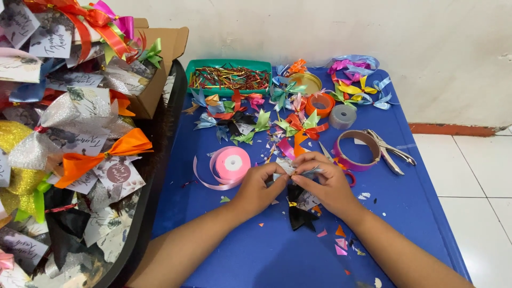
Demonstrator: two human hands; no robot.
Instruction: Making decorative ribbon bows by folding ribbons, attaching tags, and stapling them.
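Pinching what seems 1 silver bow (293, 172), both hands' fingers (277, 178) meet beside pink ribbon roll (230, 164).

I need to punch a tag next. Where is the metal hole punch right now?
In the head view, the metal hole punch lies on the blue table, right of centre, against the purple ribbon roll and beyond the right hand.
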